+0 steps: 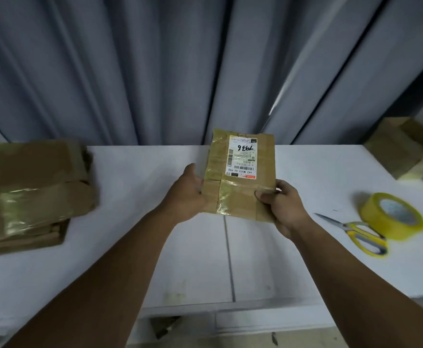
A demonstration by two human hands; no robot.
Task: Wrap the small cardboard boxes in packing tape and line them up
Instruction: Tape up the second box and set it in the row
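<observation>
In the head view, the only one, you hold the small cardboard box (240, 172) up over the middle of the white table (142, 184), centre of the frame, its far end tipped toward the grey curtain (155, 71). Its white shipping label (241, 159) faces you.

Your left hand (188, 194) grips the box's lower left edge. The thumb lies along the side and the fingers are hidden behind the cardboard. Your right hand (280, 204) is clamped on the lower right corner, thumb pressed on the front face, fingers curled round underneath.

Glossy tape bands cross the box both ways, so the wrapping of this one looks about finished. You seem to be checking it or carrying it to its place.

At the left of the frame sits a blurred stack of taped boxes (35, 192). Another brown box (403, 146) lies at the upper right, on the table's far corner. The yellow tape roll (393, 217) rests at the right, with the yellow-handled scissors (356, 232) touching its near side. Both are well apart from your hands.

If the tape holds all round, your next move is to set the box flat on the table and square it beside its neighbours. Which group is the finished row cannot be told from here. If an edge is bare, free your right hand for the roll while the left steadies the box.
</observation>
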